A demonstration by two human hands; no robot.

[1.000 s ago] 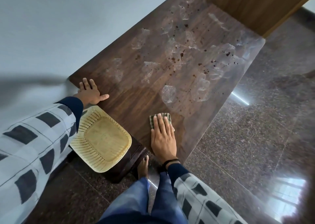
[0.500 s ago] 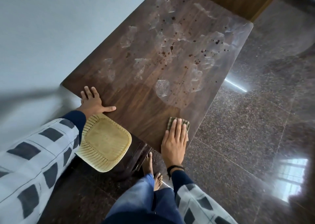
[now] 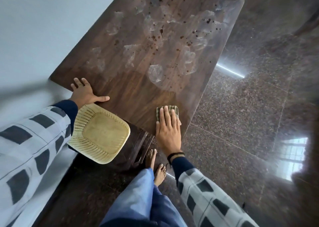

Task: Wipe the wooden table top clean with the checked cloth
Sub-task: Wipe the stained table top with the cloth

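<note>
The dark wooden table top (image 3: 131, 92) runs away from me, with pale smears and dark brown specks over its middle and far part. The near strip looks darker and free of marks. My right hand (image 3: 168, 130) lies flat on the folded checked cloth (image 3: 174, 109) and presses it to the table near the front right corner. Only the cloth's far edge shows past my fingers. My left hand (image 3: 84, 93) rests flat on the near left edge, fingers spread, holding nothing.
A cream slatted plastic basket (image 3: 100, 133) sits below the table's near edge, by my left sleeve. A grey wall (image 3: 43, 28) runs along the table's left side. Polished speckled stone floor (image 3: 241, 123) lies to the right. My bare feet (image 3: 155, 163) stand at the table's corner.
My right hand slid the cloth along the near edge to the right, toward the front right corner. The left hand stayed on the table edge. The camera view shifted.
</note>
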